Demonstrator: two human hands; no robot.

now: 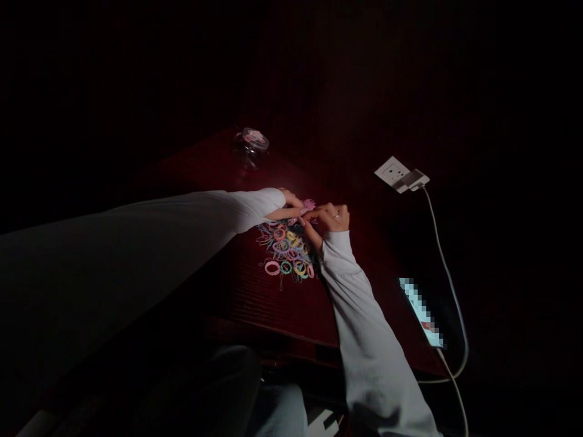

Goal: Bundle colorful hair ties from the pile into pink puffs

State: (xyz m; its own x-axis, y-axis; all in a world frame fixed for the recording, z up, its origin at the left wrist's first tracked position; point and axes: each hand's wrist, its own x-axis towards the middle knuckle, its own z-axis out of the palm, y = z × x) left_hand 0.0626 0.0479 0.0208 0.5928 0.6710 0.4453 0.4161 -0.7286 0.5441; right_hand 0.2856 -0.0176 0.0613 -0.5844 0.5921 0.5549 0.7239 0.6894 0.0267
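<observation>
A loose pile of pastel hair ties (286,249) lies on the dark red table, thin elastic loops mixed with thicker scalloped rings. Over its far edge, the fingertips of my left hand (286,205) and my right hand (331,218) meet in a pinch. A bright pink bunch (308,204) shows right behind the fingertips; whether it is held or only lies there is unclear. Whatever sits between the fingers is too small to make out. My right hand wears a ring. Long pale sleeves cover both arms.
Toward the back of the dark red table (273,309) stands a clear jar (251,149) with a pink-patterned lid. A lit phone (421,312) lies at the right, a cable at its lower end. A charger (415,179) with a white cable (439,243) sits in a wall socket (390,172).
</observation>
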